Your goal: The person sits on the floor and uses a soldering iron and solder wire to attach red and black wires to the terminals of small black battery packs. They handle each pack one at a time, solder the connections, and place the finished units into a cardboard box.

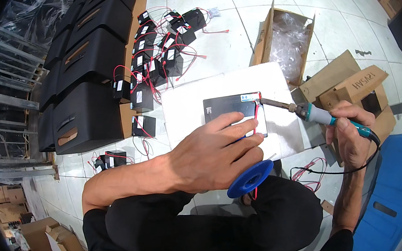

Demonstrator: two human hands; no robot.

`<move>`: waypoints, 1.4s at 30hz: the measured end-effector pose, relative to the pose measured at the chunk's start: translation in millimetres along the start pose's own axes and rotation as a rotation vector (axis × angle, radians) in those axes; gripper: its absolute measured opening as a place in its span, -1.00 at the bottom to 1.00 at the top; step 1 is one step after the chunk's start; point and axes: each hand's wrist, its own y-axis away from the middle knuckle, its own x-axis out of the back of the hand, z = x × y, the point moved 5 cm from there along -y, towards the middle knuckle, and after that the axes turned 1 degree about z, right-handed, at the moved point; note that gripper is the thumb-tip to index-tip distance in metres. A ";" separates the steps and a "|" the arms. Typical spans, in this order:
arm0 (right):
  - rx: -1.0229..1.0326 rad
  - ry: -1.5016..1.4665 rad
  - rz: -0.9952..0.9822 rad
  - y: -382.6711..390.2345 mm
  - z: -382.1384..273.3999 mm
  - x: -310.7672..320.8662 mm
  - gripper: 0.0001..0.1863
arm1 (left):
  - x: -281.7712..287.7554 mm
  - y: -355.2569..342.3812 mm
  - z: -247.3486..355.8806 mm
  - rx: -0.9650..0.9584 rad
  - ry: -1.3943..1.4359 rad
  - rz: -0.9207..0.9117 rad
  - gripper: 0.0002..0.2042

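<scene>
Head view showed a black battery (pixel 228 108) lying on a white board (pixel 287 88), with the cases to its left and the person's knees on the near side. The right hand (pixel 353 134) was closed around the handle of a soldering iron (pixel 320 115), whose tip pointed left and reached the battery's far right corner; whether it touched the metal there was too small to tell. A black cable (pixel 357 171) looped from the iron's rear end past the right forearm. The left hand (pixel 220 156) lay over the battery's near side, its fingers bent and close together, beside a red wire (pixel 256 113) that ran nearward from that same corner. A blue spool (pixel 237 187) stood tilted just near of those fingers; whether they gripped it or the wire, I cannot tell. More batteries (pixel 141 98) with red leads sat clustered on the floor to the left, next to a row of black cases (pixel 93 55). Farther off stood a carton (pixel 263 41) of clear plastic, and a blue panel (pixel 396 184) lay at the right.
</scene>
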 end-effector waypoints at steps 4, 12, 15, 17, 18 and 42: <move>0.024 0.058 -0.030 -0.4 -3.5 0.0 -0.78 | -0.1 0.5 0.1 0.005 0.003 -0.004 -0.69; -0.005 0.160 -0.095 -5.1 -19.6 0.3 -0.79 | -0.1 0.2 0.8 0.005 0.001 -0.003 -0.69; 0.059 0.244 -0.165 -7.8 -28.8 -3.6 -0.79 | 0.0 -0.1 0.4 0.011 0.010 -0.003 -0.70; 0.078 0.286 -0.191 -8.3 -33.3 -6.8 -0.79 | -0.3 -0.3 0.6 0.013 0.016 -0.001 -0.70; 0.087 0.306 -0.204 -8.7 -35.5 -8.4 -0.79 | -0.3 -0.4 0.7 0.014 0.015 0.001 -0.70; 0.179 0.388 -0.207 -3.8 -37.9 -12.5 -0.80 | 0.3 -1.4 1.3 0.018 -0.023 -0.017 -0.75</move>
